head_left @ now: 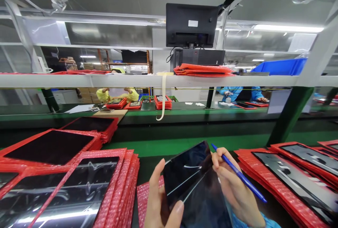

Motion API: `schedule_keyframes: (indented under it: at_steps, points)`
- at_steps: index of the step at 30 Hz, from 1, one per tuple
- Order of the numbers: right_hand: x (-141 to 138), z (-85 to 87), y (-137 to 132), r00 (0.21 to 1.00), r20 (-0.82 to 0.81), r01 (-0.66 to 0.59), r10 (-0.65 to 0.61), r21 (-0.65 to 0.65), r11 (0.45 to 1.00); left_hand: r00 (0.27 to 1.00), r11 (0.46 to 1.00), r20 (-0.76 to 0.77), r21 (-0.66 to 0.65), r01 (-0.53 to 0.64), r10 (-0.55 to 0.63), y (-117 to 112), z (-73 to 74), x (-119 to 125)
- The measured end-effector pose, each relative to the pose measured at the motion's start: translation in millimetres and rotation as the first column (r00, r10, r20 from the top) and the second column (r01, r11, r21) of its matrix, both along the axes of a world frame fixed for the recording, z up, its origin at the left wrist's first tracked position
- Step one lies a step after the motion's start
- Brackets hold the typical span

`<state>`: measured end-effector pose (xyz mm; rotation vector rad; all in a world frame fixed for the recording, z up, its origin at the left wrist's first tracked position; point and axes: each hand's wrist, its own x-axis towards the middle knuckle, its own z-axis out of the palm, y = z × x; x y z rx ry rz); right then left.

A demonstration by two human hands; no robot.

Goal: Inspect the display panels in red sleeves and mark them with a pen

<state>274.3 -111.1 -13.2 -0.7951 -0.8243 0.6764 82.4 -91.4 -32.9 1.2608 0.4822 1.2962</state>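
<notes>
A glossy black tablet screen (195,192) is tilted up in front of me, with streaks of light reflected across it. Along its left edge my left hand (158,199) grips it, the thumb lying over the front and the fingers partly hidden behind. My right hand (236,185) is at the screen's upper right edge, its fingertips touching or very close to that edge. A blue pen (244,178) is held in this same hand, slanting across it. Under the screen, part of a red bubble-wrap sleeve (142,199) shows on the bench.
Stacks of screens on red bubble-wrap sleeves stand at left (124,185) and right (280,182). A green post (290,115) rises at right. Tape (164,97) hangs from the white rail (126,81), below a monitor (191,25). Beyond, people in yellow (132,94) and blue (256,93) sleeves work.
</notes>
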Motion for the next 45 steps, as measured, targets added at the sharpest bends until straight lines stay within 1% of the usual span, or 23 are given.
schedule_keyframes:
  at_steps: [2,5,7,9,10,11,14,16,18,20,22,24,27,29,31,36,40,43,45]
  points:
    - [1.4,1.1,-1.5,1.000,-0.017,-0.023,0.022,-0.030,0.999,0.997,0.996,0.022,-0.054,0.070,-0.069,4.0,8.4,-0.8]
    - [4.1,2.3,-3.5,0.996,-0.085,-0.041,0.031,-0.116,0.992,0.993,0.985,0.060,-0.128,0.112,-0.105,12.4,13.0,-4.4]
    - [5.0,2.9,-4.1,0.990,-0.137,-0.041,0.019,-0.158,0.987,0.976,0.969,0.149,-0.166,0.184,-0.160,16.9,13.4,-5.9]
    - [4.9,3.5,-4.2,0.984,-0.178,-0.044,0.014,-0.164,0.985,0.955,0.948,0.223,-0.206,0.242,-0.195,19.7,14.3,-5.7]
    - [4.7,4.0,-4.3,0.980,-0.199,-0.052,0.019,-0.162,0.985,0.956,0.945,0.233,-0.229,0.234,-0.181,20.4,15.3,-5.0]
    - [4.4,4.5,-4.4,0.976,-0.218,-0.061,0.025,-0.162,0.985,0.964,0.948,0.223,-0.247,0.201,-0.146,20.9,16.5,-4.0]
    - [3.4,7.0,-5.6,0.960,-0.278,-0.081,0.028,-0.180,0.980,0.995,0.964,0.099,-0.266,0.020,0.007,21.5,21.0,-0.1]
    - [2.7,9.3,-6.6,0.945,-0.328,-0.070,-0.002,-0.211,0.975,0.997,0.967,0.030,-0.248,-0.062,0.072,22.0,23.3,1.7]
    - [2.0,11.3,-7.2,0.919,-0.388,-0.036,-0.072,-0.264,0.964,0.996,0.967,0.007,-0.240,-0.084,0.089,23.1,24.3,2.2]
    - [1.9,12.3,-6.7,0.886,-0.438,0.003,-0.154,-0.326,0.945,0.998,0.968,0.024,-0.244,-0.054,0.061,25.2,23.9,1.5]
    - [2.7,12.0,-4.8,0.865,-0.466,0.006,-0.184,-0.357,0.934,0.999,0.969,0.048,-0.247,-0.011,0.023,28.2,22.8,0.3]
    - [3.9,10.8,-2.1,0.855,-0.492,-0.024,-0.164,-0.353,0.935,0.997,0.969,0.079,-0.245,0.012,0.007,31.6,21.6,-1.2]
    - [5.3,9.1,1.8,0.810,-0.576,-0.098,-0.113,-0.323,0.941,0.986,0.963,0.164,-0.263,0.061,-0.018,36.3,20.9,-3.6]
    - [5.7,8.4,3.7,0.775,-0.630,-0.165,-0.047,-0.273,0.948,0.973,0.949,0.221,-0.287,0.128,-0.064,38.6,21.6,-5.4]
    - [6.0,7.2,5.2,0.760,-0.649,-0.220,0.022,-0.226,0.949,0.959,0.929,0.267,-0.322,0.182,-0.095,40.1,23.1,-7.0]
    - [8.5,0.5,8.6,0.764,-0.639,-0.278,0.092,-0.197,0.940,0.942,0.887,0.313,-0.393,0.241,-0.117,42.0,24.9,-8.8]
    - [10.8,-2.5,9.8,0.776,-0.613,-0.319,0.151,-0.176,0.931,0.916,0.856,0.366,-0.408,0.318,-0.165,42.9,22.5,-8.7]
    - [11.5,-2.7,10.6,0.798,-0.585,-0.305,0.146,-0.184,0.934,0.906,0.853,0.387,-0.403,0.331,-0.169,43.8,21.8,-8.6]
    - [11.1,-3.3,11.1,0.820,-0.562,-0.265,0.107,-0.206,0.942,0.906,0.850,0.387,-0.405,0.336,-0.174,44.5,22.1,-8.3]
